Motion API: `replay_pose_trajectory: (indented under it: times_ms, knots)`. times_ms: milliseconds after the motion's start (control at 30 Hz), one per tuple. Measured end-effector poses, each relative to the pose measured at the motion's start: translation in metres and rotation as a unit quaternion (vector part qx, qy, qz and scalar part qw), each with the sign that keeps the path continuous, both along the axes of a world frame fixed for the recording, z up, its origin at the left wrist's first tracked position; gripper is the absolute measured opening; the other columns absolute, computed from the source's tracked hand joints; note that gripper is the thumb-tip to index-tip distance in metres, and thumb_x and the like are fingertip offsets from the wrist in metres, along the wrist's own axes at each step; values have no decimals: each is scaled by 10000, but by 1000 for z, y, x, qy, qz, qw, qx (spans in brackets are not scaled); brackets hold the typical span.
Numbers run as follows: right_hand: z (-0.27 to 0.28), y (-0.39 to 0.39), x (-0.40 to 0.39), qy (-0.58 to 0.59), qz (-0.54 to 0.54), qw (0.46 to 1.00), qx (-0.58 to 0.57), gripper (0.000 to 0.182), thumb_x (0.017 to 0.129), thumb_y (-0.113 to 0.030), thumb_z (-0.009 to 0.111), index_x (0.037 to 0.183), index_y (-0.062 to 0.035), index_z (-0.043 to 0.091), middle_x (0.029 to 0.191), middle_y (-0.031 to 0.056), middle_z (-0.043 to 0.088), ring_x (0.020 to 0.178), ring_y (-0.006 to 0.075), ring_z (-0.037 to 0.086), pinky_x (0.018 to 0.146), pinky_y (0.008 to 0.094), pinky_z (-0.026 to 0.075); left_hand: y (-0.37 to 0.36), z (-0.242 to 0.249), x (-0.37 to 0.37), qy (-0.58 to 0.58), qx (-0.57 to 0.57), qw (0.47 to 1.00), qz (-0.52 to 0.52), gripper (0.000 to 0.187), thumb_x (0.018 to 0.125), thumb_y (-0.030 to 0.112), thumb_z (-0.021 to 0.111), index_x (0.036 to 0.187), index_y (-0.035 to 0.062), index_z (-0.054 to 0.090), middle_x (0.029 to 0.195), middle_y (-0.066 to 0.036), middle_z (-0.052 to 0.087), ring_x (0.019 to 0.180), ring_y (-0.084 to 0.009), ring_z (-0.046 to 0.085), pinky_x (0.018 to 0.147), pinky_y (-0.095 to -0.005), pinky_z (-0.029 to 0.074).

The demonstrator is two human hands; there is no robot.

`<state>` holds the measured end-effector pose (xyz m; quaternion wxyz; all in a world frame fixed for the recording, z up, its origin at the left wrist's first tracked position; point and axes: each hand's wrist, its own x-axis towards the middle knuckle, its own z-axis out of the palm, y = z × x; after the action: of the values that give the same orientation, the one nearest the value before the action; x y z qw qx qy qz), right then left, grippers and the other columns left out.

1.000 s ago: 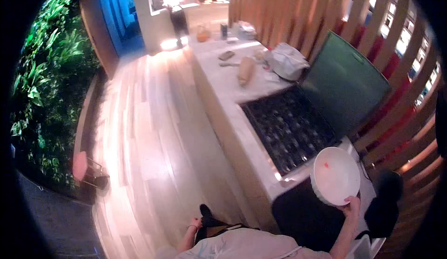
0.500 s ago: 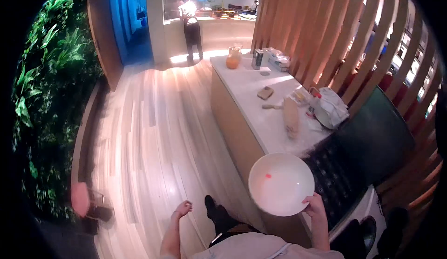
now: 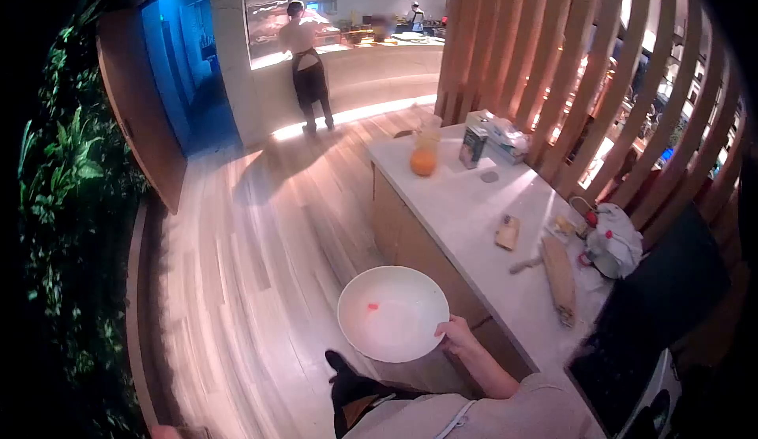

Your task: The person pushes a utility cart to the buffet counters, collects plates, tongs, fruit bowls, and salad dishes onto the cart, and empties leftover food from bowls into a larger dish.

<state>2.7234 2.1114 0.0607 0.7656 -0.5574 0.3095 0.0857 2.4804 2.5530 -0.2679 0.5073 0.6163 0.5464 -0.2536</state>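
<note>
My right hand (image 3: 454, 335) grips the rim of a wide white bowl (image 3: 399, 324) on its right side, fingers closed over the edge. The bowl is tilted toward me above the wooden floor, with a small red piece (image 3: 373, 307) lying inside it. To the right of the bowl runs a white-topped counter (image 3: 466, 214), and the bowl is apart from it. My left hand is out of the picture.
On the counter stand a jug of orange drink (image 3: 423, 161), a carton (image 3: 473, 147), a bread slice (image 3: 508, 233), a long wrapped loaf (image 3: 559, 281) and a white bag (image 3: 614, 242). Plants line the left wall. A person (image 3: 306, 68) stands at the far counter; another is farther back.
The bowl and my right hand have shifted left in view. My left hand has left the picture. The far counter and the person there appear closer.
</note>
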Motion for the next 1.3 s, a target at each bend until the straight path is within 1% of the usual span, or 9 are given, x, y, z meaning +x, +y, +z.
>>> replay_pose_trajectory:
  times_ms: [267,400,467,567,600,733,833,933,1300]
  knots:
    - [11,95,235,38,-39,998,19,431,531,49,476,959,19,506,779,149,538,611,330,584,464,449,507,75,-3,303,-54,-2,987,-148,169,797,207,455,854,54,499,677,-119,562,519,-182,533,402,-293,424]
    - [-1,93,291,17,-83,995,48,428,532,65,466,959,53,495,825,174,544,637,338,593,458,444,518,131,-19,480,-329,68,929,-156,176,797,221,462,819,53,510,628,-115,569,477,-173,530,373,-292,409]
    - [2,98,333,15,-100,993,64,419,535,67,463,953,59,493,824,176,543,634,332,595,464,442,523,123,51,629,-300,15,944,-139,221,816,235,472,828,17,507,654,-65,539,583,-151,534,512,-275,444]
    - [-13,97,408,27,-121,990,64,394,543,70,451,935,71,489,821,182,541,629,312,599,476,429,536,119,89,812,-452,23,866,-214,185,823,173,434,863,20,528,705,-76,567,608,-160,556,578,-279,458]
    - [-22,90,425,26,-119,990,66,389,545,69,449,932,73,487,809,181,542,613,311,599,465,426,535,97,136,839,-425,40,877,-220,200,839,201,437,854,21,525,717,-76,572,620,-154,561,579,-276,457]
    - [-52,70,522,11,-137,989,56,384,546,68,450,929,72,483,755,174,548,546,306,592,421,406,528,93,89,919,-441,2,876,-195,190,844,215,423,877,43,496,741,-85,593,594,-148,569,458,-229,406]
    - [-40,69,599,-9,-196,979,60,377,545,64,456,921,75,482,721,173,552,502,295,583,392,391,520,111,-4,906,-216,-39,939,-267,277,846,253,443,627,97,507,597,-31,554,502,-119,502,437,-253,383]
    - [-41,53,665,21,-200,978,52,372,544,61,462,915,81,481,709,173,551,493,279,582,392,386,524,88,-1,908,-54,-21,947,-315,240,825,259,459,663,93,520,652,-48,557,566,-144,504,491,-278,385]
    - [-70,27,942,24,-257,963,75,446,558,18,476,996,88,427,787,177,528,528,310,560,405,398,503,79,-13,1204,-1,-10,944,-330,216,749,281,518,799,77,569,854,-112,565,800,-236,512,686,-369,394]
